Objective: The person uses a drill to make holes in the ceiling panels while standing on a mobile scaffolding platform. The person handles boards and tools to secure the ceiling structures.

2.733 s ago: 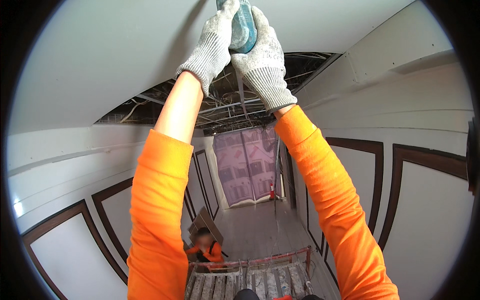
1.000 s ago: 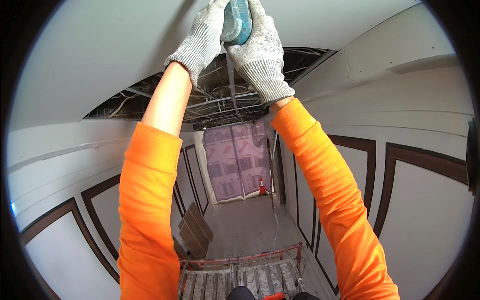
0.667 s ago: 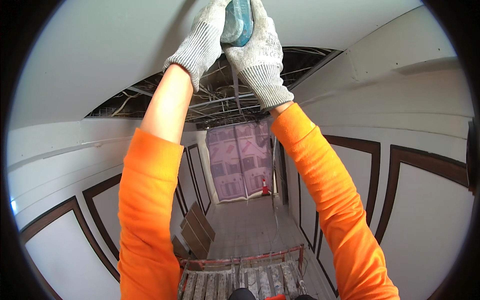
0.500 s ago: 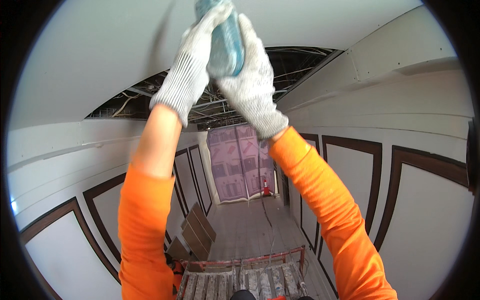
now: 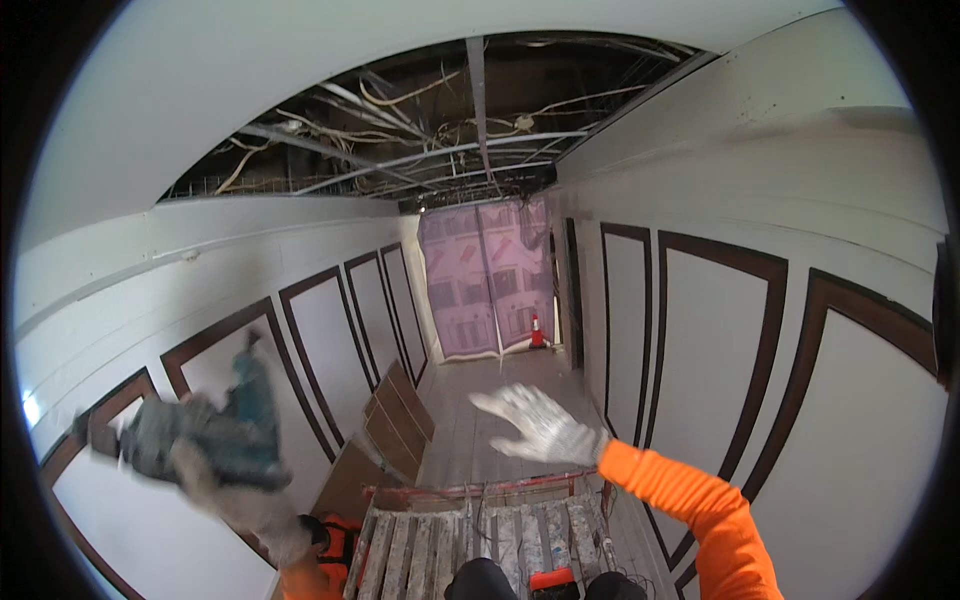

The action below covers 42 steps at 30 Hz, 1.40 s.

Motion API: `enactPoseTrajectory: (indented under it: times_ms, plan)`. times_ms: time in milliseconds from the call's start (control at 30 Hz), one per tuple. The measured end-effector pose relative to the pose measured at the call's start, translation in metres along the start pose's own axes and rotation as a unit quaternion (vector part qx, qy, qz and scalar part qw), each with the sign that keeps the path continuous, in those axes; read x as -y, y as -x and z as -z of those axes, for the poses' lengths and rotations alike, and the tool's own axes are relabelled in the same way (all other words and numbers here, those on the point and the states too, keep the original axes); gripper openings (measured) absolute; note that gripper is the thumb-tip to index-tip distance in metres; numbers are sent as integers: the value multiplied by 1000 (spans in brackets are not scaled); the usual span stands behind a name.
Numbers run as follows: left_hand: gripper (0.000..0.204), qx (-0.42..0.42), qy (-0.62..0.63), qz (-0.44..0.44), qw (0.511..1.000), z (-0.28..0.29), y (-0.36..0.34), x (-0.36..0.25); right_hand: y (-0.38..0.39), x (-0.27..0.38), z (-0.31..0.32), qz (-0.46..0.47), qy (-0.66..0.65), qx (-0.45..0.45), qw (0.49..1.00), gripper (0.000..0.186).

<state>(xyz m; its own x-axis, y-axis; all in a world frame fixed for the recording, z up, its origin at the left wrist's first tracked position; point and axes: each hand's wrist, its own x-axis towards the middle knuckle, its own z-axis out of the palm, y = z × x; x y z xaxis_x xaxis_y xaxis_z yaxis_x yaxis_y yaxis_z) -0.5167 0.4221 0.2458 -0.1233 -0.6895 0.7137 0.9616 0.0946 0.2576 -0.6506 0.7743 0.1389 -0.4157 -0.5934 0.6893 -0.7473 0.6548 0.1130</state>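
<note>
At the left, my left hand (image 5: 235, 505), in a pale knit glove, is closed around a teal and dark power drill (image 5: 205, 440). Both are smeared by motion, so the drill's finer parts and exactly how my fingers sit on it cannot be made out. My right hand (image 5: 535, 425), also gloved and on an orange-sleeved arm, hovers apart from the drill near the middle. Its fingers are spread with nothing in them. Beneath it is a paint-spattered slatted platform (image 5: 440, 545).
Overhead, a ceiling opening (image 5: 430, 120) shows metal framing and loose cables. Dark-framed panels (image 5: 715, 330) line both walls. Brown boards (image 5: 395, 425) lean at the left wall. A printed sheet (image 5: 490, 280) and red cone (image 5: 537, 332) stand at the far end. A red-orange item (image 5: 553, 582) lies by my feet.
Both hands have come down from the ceiling and separated. My left hand has carried the drill down to the left; my right hand has let go and dropped to the middle.
</note>
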Motion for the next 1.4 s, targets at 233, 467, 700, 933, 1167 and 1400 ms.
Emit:
enactPoseTrajectory:
  times_ms: [233, 467, 700, 933, 1167, 1400]
  plan:
    - [57, -190, -147, -172, 955, 157, -7, -69, 281, -20, -228, -280, -156, 398, 860, 63]
    - [42, -81, -446, -227, 862, 305, 12, -153, 431, 45, -287, -339, -222, 352, 844, 50]
    - [49, -146, -494, -71, 854, 253, 94, -111, 410, 66, -316, -269, -248, 417, 832, 48]
    - [48, -186, -507, 145, 829, 300, 178, -88, 396, 78, -378, -243, -281, 532, 761, 46]
    - [52, -52, -537, 257, 802, 289, 235, -124, 458, 47, -460, -204, -312, 515, 772, 35]
    - [58, -50, -665, 212, 715, 242, 262, -176, 489, 78, -475, -203, -130, 508, 827, 34]
